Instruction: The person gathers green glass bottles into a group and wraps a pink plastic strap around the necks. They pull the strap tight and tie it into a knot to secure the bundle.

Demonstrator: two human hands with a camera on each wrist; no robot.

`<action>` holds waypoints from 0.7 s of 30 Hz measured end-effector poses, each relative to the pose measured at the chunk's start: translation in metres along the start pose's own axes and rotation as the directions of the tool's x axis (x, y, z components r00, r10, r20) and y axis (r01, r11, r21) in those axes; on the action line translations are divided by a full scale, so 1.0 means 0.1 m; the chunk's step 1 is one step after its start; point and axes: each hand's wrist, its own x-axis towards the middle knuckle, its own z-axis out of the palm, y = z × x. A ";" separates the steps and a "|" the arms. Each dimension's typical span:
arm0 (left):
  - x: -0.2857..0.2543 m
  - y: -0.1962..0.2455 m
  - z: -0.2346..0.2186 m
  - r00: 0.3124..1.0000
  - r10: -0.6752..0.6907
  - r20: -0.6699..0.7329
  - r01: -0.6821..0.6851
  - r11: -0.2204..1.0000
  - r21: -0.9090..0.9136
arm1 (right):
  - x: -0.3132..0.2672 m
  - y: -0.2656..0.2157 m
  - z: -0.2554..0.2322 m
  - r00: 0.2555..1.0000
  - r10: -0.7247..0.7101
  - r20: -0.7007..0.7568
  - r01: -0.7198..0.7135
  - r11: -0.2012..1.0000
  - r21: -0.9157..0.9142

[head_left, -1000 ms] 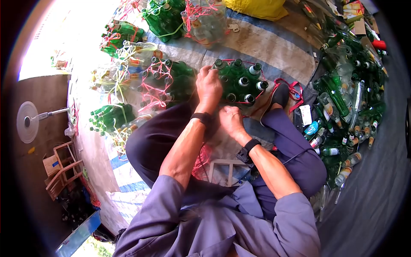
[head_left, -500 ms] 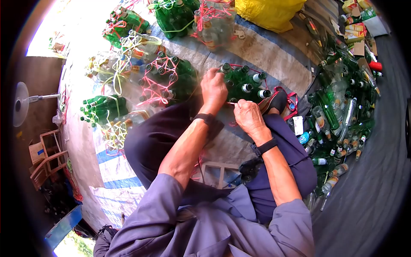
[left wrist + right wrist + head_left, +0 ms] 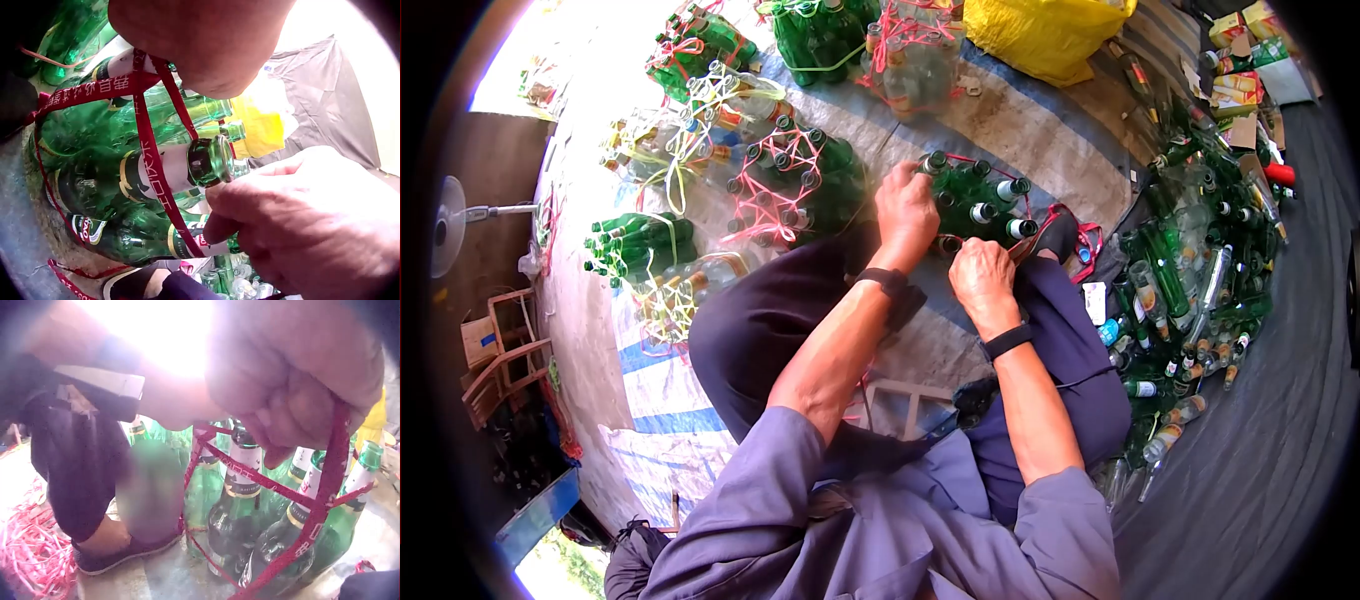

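Note:
Green bottles [image 3: 968, 195] stand in a cluster with red printed ribbon [image 3: 150, 144] looped round them. At their near left side, my left hand [image 3: 905, 218] [image 3: 200, 44] has its fingers curled over the ribbon beside a bottle neck. My right hand [image 3: 983, 280] [image 3: 306, 225] is at the near side of the cluster, close to a bottle mouth [image 3: 219, 159]. In the right wrist view, that right hand [image 3: 300, 369] grips the ribbon [image 3: 322, 494], which runs tight down across the bottles. My left fingertips are partly hidden there.
Tied bottle bundles [image 3: 785, 180] stand to the left and at the back, near a yellow bag [image 3: 1045, 35]. Loose bottles [image 3: 1170, 270] are heaped at the right. A shoe [image 3: 1057, 235] is beside the cluster; pink strands [image 3: 31, 531] lie on the floor.
My right hand has moved right, away from my left hand, and now stays close to the cluster's near side. My left hand has kept its place by the bottle necks. The head view has shifted slightly.

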 end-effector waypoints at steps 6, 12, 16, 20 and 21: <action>-0.01 -0.02 0.01 1.000 0.012 0.002 -0.012 1.000 0.007 | -0.16 0.01 0.15 0.996 0.080 -0.036 -0.070 0.973 0.219; -0.01 -0.04 0.01 0.999 0.027 0.017 -0.027 1.000 0.013 | -0.29 0.13 0.62 0.944 0.306 -0.126 -0.222 0.869 0.442; -0.01 -0.05 0.01 0.999 0.043 0.018 -0.043 0.999 0.007 | -0.35 0.30 0.97 0.914 0.404 -0.032 -0.297 0.721 0.626; 0.02 -0.07 -0.05 0.994 0.034 0.101 -0.029 0.998 -0.052 | -0.22 0.87 2.13 0.932 0.347 -0.107 -0.142 0.621 0.771; 0.03 -0.07 -0.07 0.990 0.022 0.137 -0.008 0.995 -0.104 | -0.15 1.07 2.51 0.938 0.345 -0.023 -0.126 0.405 0.905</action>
